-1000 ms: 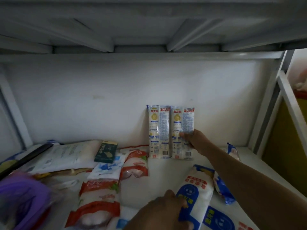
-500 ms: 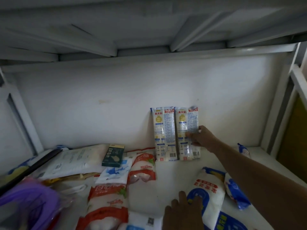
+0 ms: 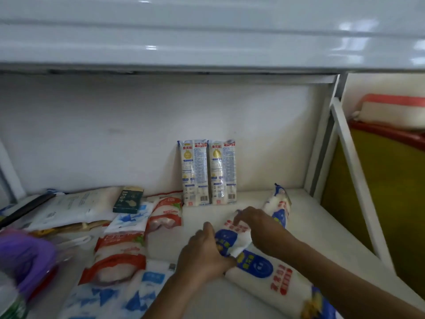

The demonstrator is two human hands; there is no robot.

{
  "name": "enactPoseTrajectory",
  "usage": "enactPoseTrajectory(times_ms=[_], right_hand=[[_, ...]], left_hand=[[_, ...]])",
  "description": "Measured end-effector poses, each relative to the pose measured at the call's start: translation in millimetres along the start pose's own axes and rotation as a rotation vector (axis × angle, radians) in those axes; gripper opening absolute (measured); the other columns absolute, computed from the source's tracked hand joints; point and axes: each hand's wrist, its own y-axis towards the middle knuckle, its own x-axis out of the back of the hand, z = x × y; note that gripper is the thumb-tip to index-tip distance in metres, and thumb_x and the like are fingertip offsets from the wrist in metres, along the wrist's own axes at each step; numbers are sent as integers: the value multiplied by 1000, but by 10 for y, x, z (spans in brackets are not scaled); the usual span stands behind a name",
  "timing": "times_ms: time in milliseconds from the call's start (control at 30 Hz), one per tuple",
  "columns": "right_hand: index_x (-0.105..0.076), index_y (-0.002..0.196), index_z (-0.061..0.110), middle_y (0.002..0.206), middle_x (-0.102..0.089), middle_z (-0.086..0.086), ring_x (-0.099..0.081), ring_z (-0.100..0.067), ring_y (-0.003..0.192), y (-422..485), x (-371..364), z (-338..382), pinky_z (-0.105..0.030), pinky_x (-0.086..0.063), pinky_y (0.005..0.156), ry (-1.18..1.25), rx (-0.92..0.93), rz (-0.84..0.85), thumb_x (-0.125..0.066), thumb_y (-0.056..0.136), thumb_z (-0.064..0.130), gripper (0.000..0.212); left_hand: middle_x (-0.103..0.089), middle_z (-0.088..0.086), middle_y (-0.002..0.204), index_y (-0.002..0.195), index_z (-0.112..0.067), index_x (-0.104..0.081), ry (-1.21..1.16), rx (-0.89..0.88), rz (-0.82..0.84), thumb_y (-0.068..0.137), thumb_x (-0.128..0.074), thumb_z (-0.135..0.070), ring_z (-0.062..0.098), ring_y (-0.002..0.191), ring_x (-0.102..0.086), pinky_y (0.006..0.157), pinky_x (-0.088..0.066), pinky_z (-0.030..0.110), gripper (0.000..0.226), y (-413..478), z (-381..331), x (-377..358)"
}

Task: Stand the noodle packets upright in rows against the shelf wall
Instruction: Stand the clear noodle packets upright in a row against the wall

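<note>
Two tall white noodle packets (image 3: 208,172) stand upright side by side against the back wall of the shelf (image 3: 115,134). In front of them a white packet with blue and red print (image 3: 232,238) lies flat on the shelf floor. My left hand (image 3: 203,254) grips its near left side and my right hand (image 3: 259,229) holds its upper right edge. A second packet of the same print (image 3: 269,279) lies under it, running to the lower right. A third (image 3: 279,207) lies behind my right hand.
At the left lie red-and-white bags (image 3: 119,249), blue-and-white bags (image 3: 131,218), a dark green box (image 3: 128,199) on a flat white pack (image 3: 76,206), and something purple (image 3: 25,252). A white shelf post (image 3: 354,171) bounds the right side.
My right hand left the upright packets and came down onto the lying blue-print packet. My left hand moved up to grip that same packet. The camera dropped and tilted lower.
</note>
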Motion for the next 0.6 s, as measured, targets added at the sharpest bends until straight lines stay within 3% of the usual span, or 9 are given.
enactPoseTrajectory(times_ms=[167, 267, 467, 533, 600], right_hand=[[-30, 157, 29, 158, -39, 0, -31, -25, 150, -237, -227, 54, -49, -19, 126, -303, 94, 24, -75, 86, 19, 84], [-36, 153, 30, 153, -47, 2, -39, -22, 147, -234, -333, 76, -52, -11, 126, -298, 147, -83, -71, 90, 23, 72], [-43, 150, 36, 150, -55, 8, -51, -21, 138, -220, -265, 89, -42, -40, 115, -119, 176, -141, -71, 93, 32, 63], [-49, 146, 36, 144, -61, 8, -58, -19, 131, -227, -201, 122, -39, -48, 108, -22, 139, -157, -67, 97, 33, 52], [-61, 133, 34, 129, -71, 5, -68, -15, 115, -227, -124, 151, -35, -57, 98, 192, 74, -177, -61, 101, 33, 31]], left_hand=[[-61, -5, 99, 101, -26, -45, -132, 50, -55, 57, -69, -51, 15, 90, -61, 68, -49, 33, 55, -175, -50, 87], [-62, -8, 101, 103, -28, -49, -199, 53, -23, 63, -73, -37, 10, 90, -61, 69, -48, 29, 47, -234, -27, 134], [-74, -8, 97, 102, -28, -62, -451, 83, -67, 73, -80, -28, 10, 87, -71, 76, -57, 32, 35, -317, 91, 329], [-77, -1, 98, 107, -20, -67, -686, 56, -90, 84, -77, -37, 16, 90, -73, 78, -57, 33, 30, -355, 85, 417], [-78, 10, 103, 109, -10, -70, -1077, 3, -114, 86, -66, -42, 26, 92, -73, 87, -56, 42, 40, -378, 66, 526]])
